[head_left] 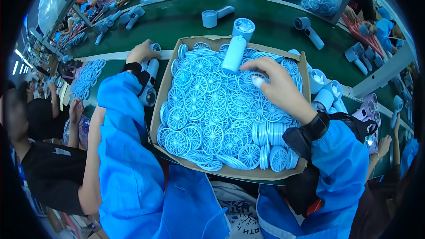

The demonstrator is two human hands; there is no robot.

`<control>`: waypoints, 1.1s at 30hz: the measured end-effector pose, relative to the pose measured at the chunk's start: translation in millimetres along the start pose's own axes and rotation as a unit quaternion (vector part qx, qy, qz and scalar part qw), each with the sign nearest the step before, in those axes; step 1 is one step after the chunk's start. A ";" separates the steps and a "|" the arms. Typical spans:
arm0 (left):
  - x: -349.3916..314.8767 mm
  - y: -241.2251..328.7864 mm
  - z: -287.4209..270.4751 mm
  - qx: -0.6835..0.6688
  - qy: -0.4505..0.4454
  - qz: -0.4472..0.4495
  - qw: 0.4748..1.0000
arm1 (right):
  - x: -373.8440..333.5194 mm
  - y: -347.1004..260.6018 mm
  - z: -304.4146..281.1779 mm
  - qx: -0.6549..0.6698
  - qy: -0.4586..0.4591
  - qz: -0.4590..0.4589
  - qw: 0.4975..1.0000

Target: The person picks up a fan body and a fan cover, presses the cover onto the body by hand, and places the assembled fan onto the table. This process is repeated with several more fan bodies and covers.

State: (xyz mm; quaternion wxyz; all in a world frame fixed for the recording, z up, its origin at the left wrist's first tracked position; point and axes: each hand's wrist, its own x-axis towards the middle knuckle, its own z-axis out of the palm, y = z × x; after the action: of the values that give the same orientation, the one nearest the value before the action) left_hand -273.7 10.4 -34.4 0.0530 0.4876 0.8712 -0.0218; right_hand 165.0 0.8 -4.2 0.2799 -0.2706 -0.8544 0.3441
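Note:
Beyond the far left corner of the box, my left hand (141, 52) has its fingers curled round a light-blue handheld fan (155, 48), which the hand partly hides. My right hand (281, 82) hovers over the box, fingers apart, with a white cover on the thumb. Its index fingertip is close to the handle end of another light-blue handheld fan (237, 51); whether they touch I cannot tell. This fan slants across the far rim of the cardboard box (161, 110), its round head outward. Round spoked fan grilles (212, 115) fill the box in a heap, some stacked on edge.
A green conveyor belt (177, 28) beyond the box carries scattered fans, including one lying on its side (214, 17). More fans (325, 97) crowd the box's right side. Loose grilles (88, 77) lie at left. Co-workers sit left, right and across the belt.

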 end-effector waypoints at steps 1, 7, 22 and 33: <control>0.0 4.4 0.1 0.000 0.000 0.004 1.000 | -0.4 1.5 -0.9 -0.002 0.003 0.003 1.000; -10.3 20.3 13.5 -0.153 0.064 0.171 0.971 | -1.5 8.9 -3.2 -0.016 -0.059 0.077 0.995; -149.7 169.3 -89.6 -0.651 0.102 0.251 0.709 | 3.6 -2.3 -20.2 0.309 0.060 0.123 0.941; -182.0 200.3 -34.4 -0.706 0.001 0.398 0.586 | 1.2 -1.2 -22.1 0.434 0.096 0.076 0.892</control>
State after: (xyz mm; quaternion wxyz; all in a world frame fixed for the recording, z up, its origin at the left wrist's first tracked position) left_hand -11.1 -35.9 23.2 0.3827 0.5951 0.3317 0.6240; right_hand 178.5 10.5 10.4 0.4231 -0.2177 -0.5658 0.6734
